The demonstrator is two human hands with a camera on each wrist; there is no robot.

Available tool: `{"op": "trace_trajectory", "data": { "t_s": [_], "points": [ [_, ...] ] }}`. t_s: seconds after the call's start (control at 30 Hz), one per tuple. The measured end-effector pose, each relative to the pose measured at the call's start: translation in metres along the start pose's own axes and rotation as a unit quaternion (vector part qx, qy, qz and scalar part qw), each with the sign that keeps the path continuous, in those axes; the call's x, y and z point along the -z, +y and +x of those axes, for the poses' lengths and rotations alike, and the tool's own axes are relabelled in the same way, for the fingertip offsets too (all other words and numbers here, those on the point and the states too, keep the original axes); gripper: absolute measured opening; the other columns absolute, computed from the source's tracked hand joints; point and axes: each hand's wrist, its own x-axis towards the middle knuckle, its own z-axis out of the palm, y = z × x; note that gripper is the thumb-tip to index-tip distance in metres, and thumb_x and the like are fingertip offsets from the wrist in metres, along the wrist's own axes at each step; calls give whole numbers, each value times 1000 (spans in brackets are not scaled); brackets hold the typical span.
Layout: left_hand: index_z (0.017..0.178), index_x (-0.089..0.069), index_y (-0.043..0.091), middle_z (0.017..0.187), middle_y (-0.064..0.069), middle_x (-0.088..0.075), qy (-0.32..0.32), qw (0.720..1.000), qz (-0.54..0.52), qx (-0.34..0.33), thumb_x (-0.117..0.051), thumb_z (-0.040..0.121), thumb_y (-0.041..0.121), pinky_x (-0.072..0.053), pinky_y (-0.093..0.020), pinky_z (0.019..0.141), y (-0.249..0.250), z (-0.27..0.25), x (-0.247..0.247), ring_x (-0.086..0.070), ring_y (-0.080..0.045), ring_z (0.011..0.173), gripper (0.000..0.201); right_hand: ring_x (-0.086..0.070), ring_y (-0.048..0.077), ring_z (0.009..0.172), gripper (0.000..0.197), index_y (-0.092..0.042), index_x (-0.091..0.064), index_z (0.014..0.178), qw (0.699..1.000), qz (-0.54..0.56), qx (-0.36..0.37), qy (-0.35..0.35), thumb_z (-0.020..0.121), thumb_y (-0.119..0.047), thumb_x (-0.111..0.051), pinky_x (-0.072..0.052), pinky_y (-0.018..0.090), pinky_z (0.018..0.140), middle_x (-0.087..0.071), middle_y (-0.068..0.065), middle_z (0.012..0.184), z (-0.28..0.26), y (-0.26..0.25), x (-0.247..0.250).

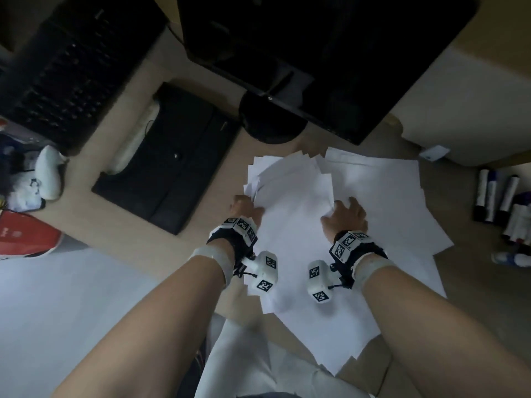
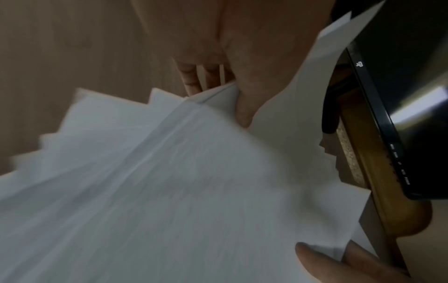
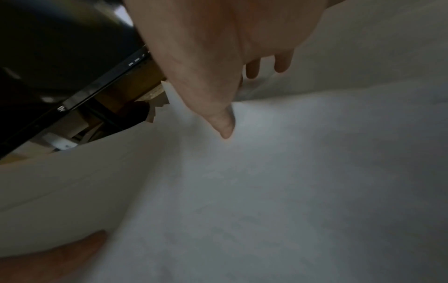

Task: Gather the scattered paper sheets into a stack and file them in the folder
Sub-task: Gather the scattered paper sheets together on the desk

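Observation:
A fanned bunch of white paper sheets (image 1: 293,182) is lifted at its near end between both hands over the wooden desk (image 1: 138,248). My left hand (image 1: 247,209) pinches its left edge, thumb (image 2: 242,107) on top and fingers (image 2: 191,80) beneath. My right hand (image 1: 344,215) pinches the right edge, with the thumb (image 3: 225,124) pressed on the paper (image 3: 266,172). More loose sheets (image 1: 382,202) lie spread flat under and to the right of the bunch. The black folder (image 1: 169,159) lies closed to the left, apart from the papers.
A black monitor (image 1: 316,53) on a round stand (image 1: 270,119) overhangs the far edge of the papers. A black keyboard (image 1: 66,70) lies at the far left. Several markers (image 1: 494,196) stand at the right, and a red object (image 1: 26,234) sits at the left edge.

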Motion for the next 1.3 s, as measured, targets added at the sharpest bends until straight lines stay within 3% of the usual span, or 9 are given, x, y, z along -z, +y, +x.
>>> {"op": "trace_trajectory", "data": {
  "t_s": [0.1, 0.27, 0.47, 0.6, 0.73, 0.87, 1.07, 1.2, 1.3],
  "points": [
    [130, -36, -1, 129, -16, -45, -4, 1000, 10, -15, -63, 87, 20, -40, -39, 99, 19, 13, 2, -44, -33, 123, 55, -43, 31, 125, 41, -21, -54, 128, 999, -46, -4, 4, 90, -35, -47, -32, 46, 108, -41, 7, 138, 8, 2, 6],
    [126, -39, -1, 119, -13, -51, -19, 1000, 7, -11, -71, 81, 34, -45, -33, 80, 24, 22, -6, -55, -30, 101, 65, -49, 29, 110, 33, -25, -52, 113, 995, -63, -22, -73, 87, -43, -44, -31, 44, 92, -57, 3, 109, 3, 14, 17],
    [133, -41, 2, 119, -5, -54, -18, 999, -42, 29, -73, 49, 63, -52, -38, 87, 4, 10, -25, -59, -26, 97, 108, -61, 29, 94, 17, -19, -52, 93, 981, 177, -25, -78, 85, -32, -57, -46, 33, 80, -61, 0, 96, -17, 43, 1],
    [133, -49, 6, 136, -7, -48, -42, 998, 41, 3, -62, 88, 38, -44, -37, 99, 12, -27, -32, -48, -24, 113, 57, -63, 34, 97, 22, -12, -57, 107, 950, 284, -126, -9, 89, -24, -52, -49, 36, 81, -66, 12, 108, -31, 82, -4],
    [131, -56, 7, 136, -15, -55, -117, 989, 89, -34, -59, 91, 36, -43, -37, 103, 24, -52, -50, -55, -30, 119, 50, -59, 28, 111, 26, -6, -58, 119, 892, 384, -239, -15, 97, -13, -46, -42, 30, 83, -63, 11, 107, -44, 133, 14],
    [124, -61, 13, 129, -13, -57, -76, 988, 126, -37, -58, 81, 51, -40, -34, 94, 25, -50, -71, -53, -31, 114, 57, -58, 17, 115, 24, -17, -62, 117, 976, 125, -169, -52, 97, -12, -51, -41, 28, 96, -63, -2, 119, -55, 147, 21],
    [135, -51, 15, 137, -9, -49, -83, 993, 72, -38, -62, 78, 47, -41, -38, 93, 22, -43, -61, -51, -32, 118, 66, -60, 27, 115, 27, -4, -61, 119, 949, 250, -159, -108, 97, -10, -47, -46, 31, 92, -62, 10, 126, -47, 118, 14],
    [142, -39, 12, 137, -8, -50, -101, 995, 15, -21, -65, 85, 30, -41, -34, 95, 28, -33, -43, -51, -33, 120, 64, -49, 36, 116, 50, -10, -52, 125, 945, 244, -218, -21, 85, -39, -51, -42, 41, 91, -53, 16, 128, -44, 101, 10],
    [137, -48, 6, 137, -12, -52, -123, 987, 92, -51, -57, 93, 18, -42, -32, 95, 33, -34, -34, -53, -32, 117, 46, -48, 33, 112, 38, -11, -53, 116, 929, 301, -214, 18, 89, -38, -55, -38, 35, 77, -56, 13, 116, -43, 92, 6]
  ]
}}
